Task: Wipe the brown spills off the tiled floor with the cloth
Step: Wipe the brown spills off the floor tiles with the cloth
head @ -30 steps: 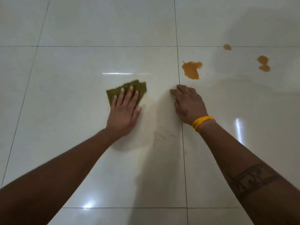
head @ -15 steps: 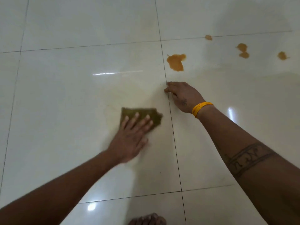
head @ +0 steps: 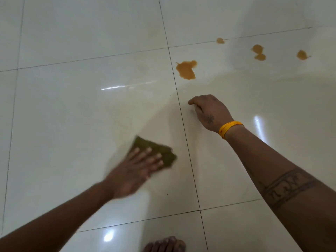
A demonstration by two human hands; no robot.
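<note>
My left hand point(head: 135, 170) presses flat, fingers straight, on a folded olive-green cloth point(head: 156, 150) lying on the glossy cream floor tiles point(head: 72, 115). A faint wet smear spreads around the cloth. My right hand point(head: 209, 110), with a yellow band at the wrist, rests on the floor with its fingers curled under, holding nothing. Beyond it lies a large brown spill point(head: 186, 70) just right of a grout line. Smaller brown spots sit farther right: one on the grout line point(head: 220, 40), a double blob point(head: 258, 52) and another point(head: 302, 55).
Bare toes point(head: 164, 244) show at the bottom edge. Dark grout lines point(head: 183, 124) cross the floor. Light glints point(head: 258, 124) reflect off the shiny tiles.
My left hand has dragged the cloth toward me and to the right across the tile. The right hand stays planted. The view has tilted, bringing toes and another spot into sight.
</note>
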